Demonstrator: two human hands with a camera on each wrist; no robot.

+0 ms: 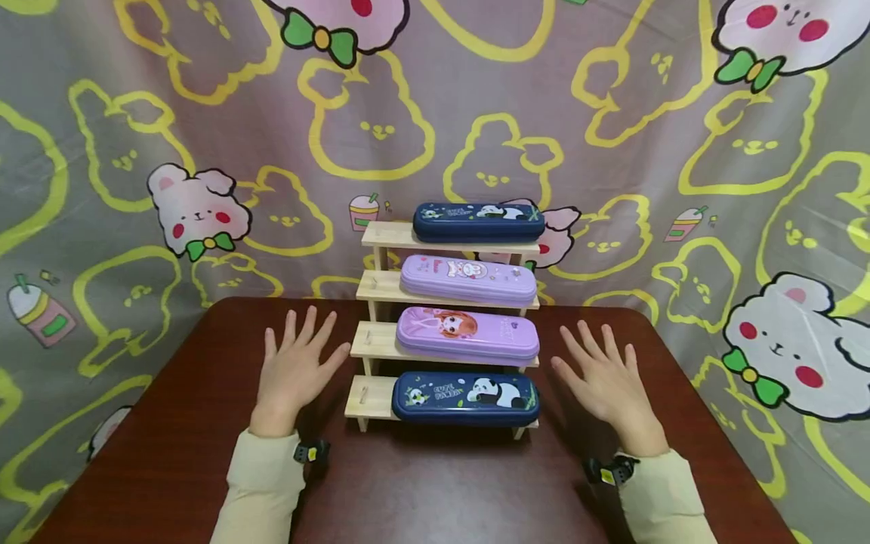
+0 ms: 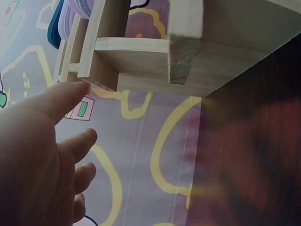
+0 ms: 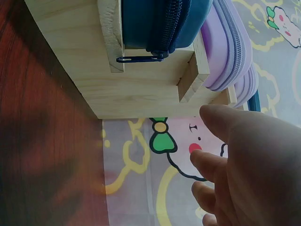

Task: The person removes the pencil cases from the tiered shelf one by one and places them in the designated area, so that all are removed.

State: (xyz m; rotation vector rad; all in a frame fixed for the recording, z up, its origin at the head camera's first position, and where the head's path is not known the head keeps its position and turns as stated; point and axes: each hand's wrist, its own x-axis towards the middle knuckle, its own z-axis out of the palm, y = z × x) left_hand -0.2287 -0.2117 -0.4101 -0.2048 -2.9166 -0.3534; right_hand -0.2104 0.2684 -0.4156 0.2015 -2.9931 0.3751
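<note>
A stepped wooden rack (image 1: 372, 340) stands on the table with one zippered pencil case on each tier. The lowest holds a dark blue panda pencil case (image 1: 466, 398). Above it lies a purple pencil case with a girl's picture (image 1: 467, 334), then a lilac one with a rabbit (image 1: 469, 279), and a second dark blue panda case (image 1: 479, 222) on top. My left hand (image 1: 297, 372), fingers spread, is left of the rack, its thumb near the tier edge. On the right side my right hand (image 1: 607, 379) is likewise spread, holding nothing. A zipper pull (image 3: 140, 59) hangs at the lowest case's end.
The dark reddish-brown table (image 1: 421, 483) reaches back to a grey patterned curtain (image 1: 238, 136) with yellow outlines and white rabbits. Each wrist wears a small black camera strap (image 1: 313, 452). Bare wood shows on the left part of each tier.
</note>
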